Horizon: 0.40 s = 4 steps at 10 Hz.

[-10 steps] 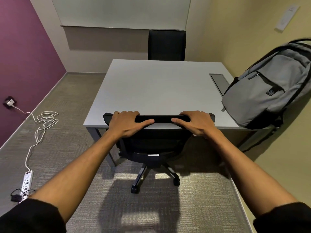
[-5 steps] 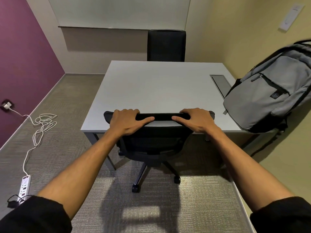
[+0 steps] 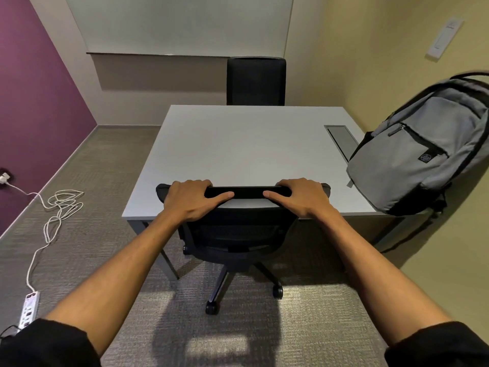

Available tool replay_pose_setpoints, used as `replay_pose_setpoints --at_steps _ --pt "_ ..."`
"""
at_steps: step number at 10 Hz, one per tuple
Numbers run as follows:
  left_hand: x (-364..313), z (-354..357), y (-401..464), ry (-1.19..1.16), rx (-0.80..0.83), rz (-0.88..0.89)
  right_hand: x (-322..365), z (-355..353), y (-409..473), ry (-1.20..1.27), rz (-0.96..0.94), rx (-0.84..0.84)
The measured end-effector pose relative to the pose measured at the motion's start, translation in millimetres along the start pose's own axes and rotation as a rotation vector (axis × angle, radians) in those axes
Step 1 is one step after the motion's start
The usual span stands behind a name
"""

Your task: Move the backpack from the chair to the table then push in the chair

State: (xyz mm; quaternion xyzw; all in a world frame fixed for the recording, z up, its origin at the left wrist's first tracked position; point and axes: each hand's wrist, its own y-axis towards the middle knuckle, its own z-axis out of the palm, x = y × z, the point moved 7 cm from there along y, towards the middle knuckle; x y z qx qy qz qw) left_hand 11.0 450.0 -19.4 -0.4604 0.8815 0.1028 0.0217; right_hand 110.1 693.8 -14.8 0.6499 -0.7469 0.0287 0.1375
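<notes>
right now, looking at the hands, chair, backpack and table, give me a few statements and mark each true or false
1. Both hands grip the top edge of the near chair's backrest. True: the left hand and the right hand each curl fingers over it.
2. The backpack sits on the chair seat. False: it stands on the right side of the table, leaning toward the yellow wall.
3. A second black chair stands at the far side of the table. True.
4. The power strip lies on the table. False: it lies on the carpet at the left, with its white cable coiled on the floor.
5. The backpack is red. False: it is grey with black trim.
</notes>
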Motion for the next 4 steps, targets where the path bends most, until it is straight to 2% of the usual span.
replay_pose_setpoints --at_steps 1,2,3,4 --pt "-1 0 -1 0.004 0.016 -0.003 1 0 -1 -0.008 0.018 0.023" --pt "-3 0 -2 -0.017 0.102 -0.031 2 -1 -4 0.031 0.065 0.096" --pt "-4 -2 -5 0.000 0.152 -0.051 9 -10 -7 0.024 0.057 0.089" --pt "-6 -31 -3 0.122 -0.011 -0.029 15 -38 -8 -0.019 0.031 -0.053"
